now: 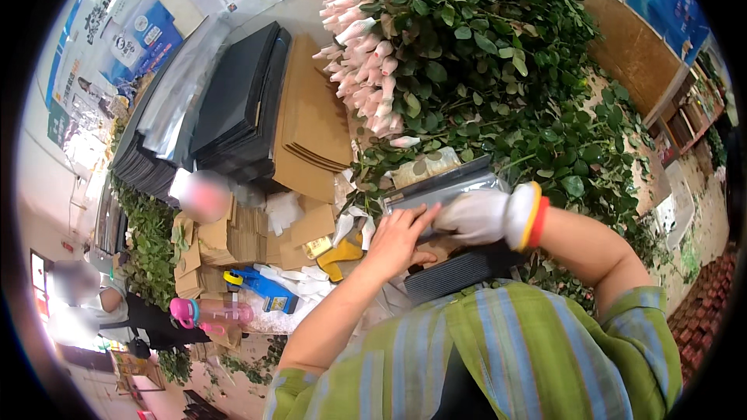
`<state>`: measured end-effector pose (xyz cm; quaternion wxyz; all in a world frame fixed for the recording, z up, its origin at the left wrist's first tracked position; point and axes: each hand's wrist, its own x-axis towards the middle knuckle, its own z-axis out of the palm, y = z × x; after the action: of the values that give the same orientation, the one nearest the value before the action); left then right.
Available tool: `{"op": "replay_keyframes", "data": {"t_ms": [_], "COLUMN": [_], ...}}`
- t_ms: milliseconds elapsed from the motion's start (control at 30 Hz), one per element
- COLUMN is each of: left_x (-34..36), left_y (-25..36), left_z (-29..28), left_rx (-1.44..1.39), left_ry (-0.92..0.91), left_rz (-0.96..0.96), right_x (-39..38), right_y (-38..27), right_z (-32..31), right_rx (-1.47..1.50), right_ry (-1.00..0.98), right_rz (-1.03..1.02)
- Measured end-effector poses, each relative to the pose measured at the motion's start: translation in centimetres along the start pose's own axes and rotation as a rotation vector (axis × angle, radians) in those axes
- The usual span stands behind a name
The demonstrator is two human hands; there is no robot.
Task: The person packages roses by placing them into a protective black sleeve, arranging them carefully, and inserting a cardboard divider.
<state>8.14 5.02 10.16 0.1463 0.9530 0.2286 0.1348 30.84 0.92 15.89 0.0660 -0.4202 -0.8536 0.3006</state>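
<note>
Close to my body lies dark corrugated wrapping sheet (459, 271), with clear plastic film (475, 185) over its far part. My bare left hand (398, 239) rests at its left side, fingers stretched out and thumb apart. My right hand (475, 218), in a white knit glove with a red and yellow cuff, is beside the left fingertips. Its fingers are curled in at the sheet, and what they hold, if anything, is hidden. Just beyond is a large pile of roses, with pale pink buds (366, 54) in white net sleeves pointing left and leafy stems (490, 47) spreading right.
Stacked dark sheets (237, 93) and cardboard sheets (311, 124) stand at the back left. Nearer lie small cardboard pieces (241, 237), a blue tape dispenser (268, 290), a yellow cloth item (340, 258) and a pink bottle (212, 313). A person (109, 303) is at the far left.
</note>
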Motion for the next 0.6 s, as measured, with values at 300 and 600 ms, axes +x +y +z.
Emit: {"op": "replay_keyframes", "data": {"t_ms": [300,600], "left_x": [-1.5,-2.5], "left_y": [-1.5,-6.9], "left_z": [3.5,2.3], "left_rx": [-0.022,-0.302], "left_ry": [0.126,-0.064], "left_rz": [0.102,0.174], "right_x": [-4.6,2.9], "right_y": [-5.1,-3.3], "right_z": [7.0,2.8], "right_rx": [-0.64,-0.364], "right_ry": [0.755,0.545], "right_rz": [-0.117,0.018]}}
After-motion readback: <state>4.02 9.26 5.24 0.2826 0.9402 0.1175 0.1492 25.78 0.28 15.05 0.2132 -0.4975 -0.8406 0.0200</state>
